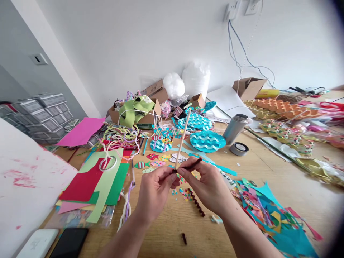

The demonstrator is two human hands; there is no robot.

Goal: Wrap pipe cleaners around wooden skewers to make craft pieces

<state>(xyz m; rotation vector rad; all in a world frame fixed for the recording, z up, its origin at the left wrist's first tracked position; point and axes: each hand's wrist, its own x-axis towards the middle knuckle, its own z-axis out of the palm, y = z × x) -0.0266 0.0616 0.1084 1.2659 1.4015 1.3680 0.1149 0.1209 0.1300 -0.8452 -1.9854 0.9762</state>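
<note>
The wooden bench [163, 229] is the largest thing, and it carries very many craft materials. On its right side lie a long orange egg tray [290, 109] and, closer to the person, a heap of coloured scraps [285, 222], mostly blue. On the left side, sheets of red, pale green and dark green paper [86, 182] overlap each other. Behind them stands an open cardboard box [150, 107] with a wide green ribbon [131, 111] over it. In the middle, above the bench, the two hands come together, both closed narrowly. The left hand [153, 191] pinches the lower end of a pale stick [183, 138], which points upward and leans a little to the right. The right hand [208, 182] holds a dark brown fuzzy strip [194, 164] between thumb and fingers, and the strip reaches to the foot of the stick. Beyond the right hand there is a round blue piece with wavy bands [208, 141], and next to it an upright metal flask [235, 129]. A black phone [69, 243] lies at the near left. Smaller are the paper fish [157, 163] beyond the hands, a coiled brown strip [196, 203] below the right hand, the round flask lid [239, 148] just beside the flask, and, smallest, a short dark piece [184, 239] near the front.
</note>
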